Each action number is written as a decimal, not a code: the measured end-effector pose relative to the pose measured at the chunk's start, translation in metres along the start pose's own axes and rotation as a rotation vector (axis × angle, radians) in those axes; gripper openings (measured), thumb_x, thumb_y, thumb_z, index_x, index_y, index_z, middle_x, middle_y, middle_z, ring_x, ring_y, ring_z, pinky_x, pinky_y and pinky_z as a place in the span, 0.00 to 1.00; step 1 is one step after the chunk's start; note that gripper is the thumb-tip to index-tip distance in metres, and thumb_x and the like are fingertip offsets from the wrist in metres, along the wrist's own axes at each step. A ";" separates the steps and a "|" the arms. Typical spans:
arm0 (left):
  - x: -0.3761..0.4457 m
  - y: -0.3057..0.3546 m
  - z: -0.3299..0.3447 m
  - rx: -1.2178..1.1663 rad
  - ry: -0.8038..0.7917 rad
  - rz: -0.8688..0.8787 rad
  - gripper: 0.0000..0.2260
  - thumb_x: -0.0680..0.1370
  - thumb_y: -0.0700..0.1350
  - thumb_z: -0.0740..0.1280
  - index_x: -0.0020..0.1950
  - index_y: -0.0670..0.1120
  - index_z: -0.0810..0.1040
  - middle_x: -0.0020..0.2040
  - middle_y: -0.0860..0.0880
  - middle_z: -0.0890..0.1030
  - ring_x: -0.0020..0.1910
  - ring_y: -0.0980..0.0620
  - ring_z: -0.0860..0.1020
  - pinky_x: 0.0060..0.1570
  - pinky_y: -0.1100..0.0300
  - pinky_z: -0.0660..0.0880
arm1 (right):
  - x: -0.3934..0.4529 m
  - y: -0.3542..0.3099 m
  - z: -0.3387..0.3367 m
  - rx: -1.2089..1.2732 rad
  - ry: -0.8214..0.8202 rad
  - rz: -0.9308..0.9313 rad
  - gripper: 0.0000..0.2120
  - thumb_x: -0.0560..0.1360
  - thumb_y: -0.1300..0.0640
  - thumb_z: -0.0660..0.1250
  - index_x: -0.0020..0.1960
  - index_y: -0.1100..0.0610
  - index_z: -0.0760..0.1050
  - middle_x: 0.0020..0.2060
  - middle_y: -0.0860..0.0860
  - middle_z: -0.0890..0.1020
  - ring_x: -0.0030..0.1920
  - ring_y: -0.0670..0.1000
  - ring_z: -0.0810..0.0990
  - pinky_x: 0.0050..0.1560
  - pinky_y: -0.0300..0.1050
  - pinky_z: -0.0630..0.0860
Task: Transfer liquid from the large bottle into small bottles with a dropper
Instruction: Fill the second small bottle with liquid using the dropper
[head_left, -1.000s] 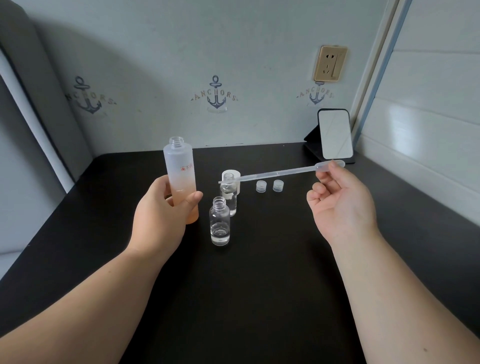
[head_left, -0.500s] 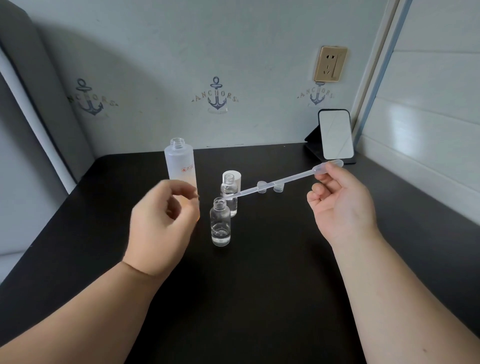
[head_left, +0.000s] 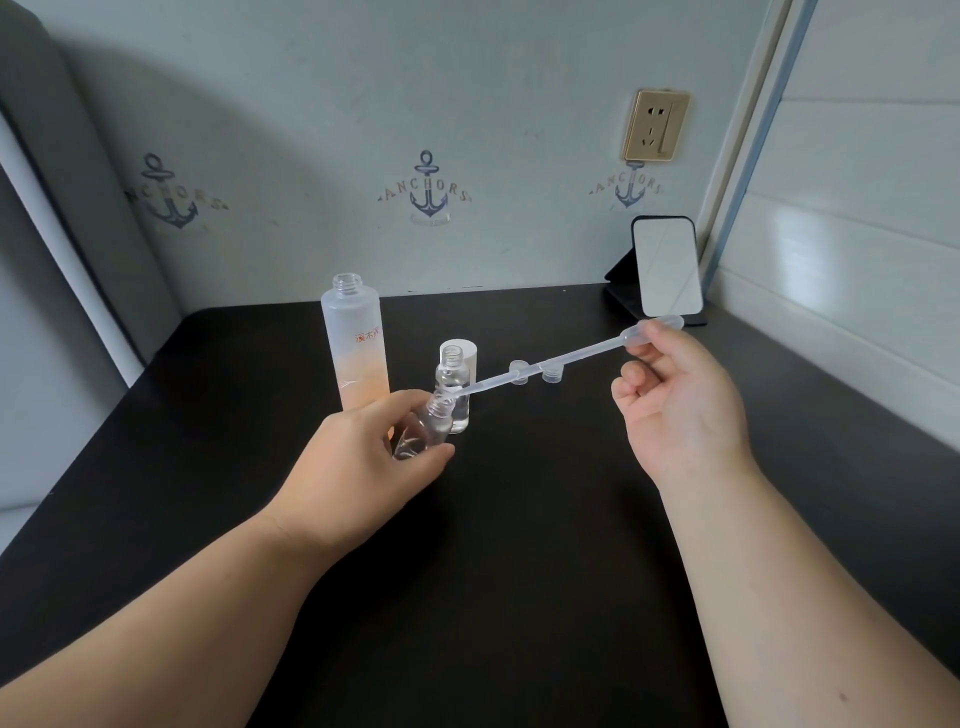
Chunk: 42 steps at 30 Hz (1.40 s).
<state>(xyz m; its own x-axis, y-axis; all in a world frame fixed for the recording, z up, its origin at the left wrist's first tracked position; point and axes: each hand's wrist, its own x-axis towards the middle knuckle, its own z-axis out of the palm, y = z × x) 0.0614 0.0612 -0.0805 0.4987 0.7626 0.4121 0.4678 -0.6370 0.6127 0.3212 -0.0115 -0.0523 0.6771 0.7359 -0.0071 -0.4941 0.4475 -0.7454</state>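
Note:
The large frosted bottle (head_left: 357, 348), orange toward its base and uncapped, stands upright on the black table (head_left: 519, 545). My left hand (head_left: 358, 467) grips a small clear bottle (head_left: 423, 426) and tilts it to the right. My right hand (head_left: 675, 400) pinches the bulb of a long clear plastic dropper (head_left: 550, 364), whose tip reaches the tilted bottle's mouth. A second small clear bottle (head_left: 453, 387) stands upright just behind, holding some liquid.
A white cap (head_left: 467, 353) stands behind the second small bottle. Two small clear caps (head_left: 535, 371) lie farther right on the table. A mirror on a black stand (head_left: 667, 267) sits at the back right corner by the wall.
My left hand let go of the large bottle, moved right and picked up the nearer small bottle, tilting it. The dropper tip swung down to that bottle's mouth.

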 end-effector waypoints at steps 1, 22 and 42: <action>0.000 0.000 -0.001 -0.001 0.001 0.007 0.11 0.72 0.57 0.72 0.51 0.70 0.75 0.47 0.71 0.77 0.43 0.63 0.78 0.38 0.72 0.72 | 0.000 0.000 0.000 0.004 0.000 -0.003 0.07 0.77 0.62 0.70 0.39 0.58 0.80 0.36 0.51 0.81 0.31 0.48 0.72 0.33 0.38 0.69; 0.001 0.000 0.001 0.031 -0.014 -0.013 0.18 0.73 0.55 0.73 0.63 0.61 0.80 0.47 0.65 0.81 0.50 0.65 0.78 0.48 0.67 0.76 | -0.001 0.000 0.000 -0.065 -0.045 -0.049 0.08 0.78 0.61 0.70 0.40 0.55 0.81 0.36 0.49 0.81 0.28 0.47 0.68 0.32 0.37 0.69; 0.003 -0.002 0.001 0.051 -0.007 -0.019 0.09 0.72 0.60 0.72 0.48 0.59 0.79 0.46 0.72 0.77 0.44 0.63 0.77 0.35 0.71 0.71 | -0.002 -0.002 -0.002 -0.021 -0.013 -0.026 0.05 0.77 0.60 0.70 0.42 0.57 0.79 0.37 0.50 0.81 0.31 0.47 0.72 0.35 0.37 0.69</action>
<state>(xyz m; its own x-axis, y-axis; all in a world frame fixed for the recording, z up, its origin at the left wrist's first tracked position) 0.0627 0.0640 -0.0811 0.4939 0.7742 0.3958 0.5138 -0.6271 0.5855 0.3223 -0.0149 -0.0523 0.6822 0.7308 0.0213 -0.4645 0.4557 -0.7593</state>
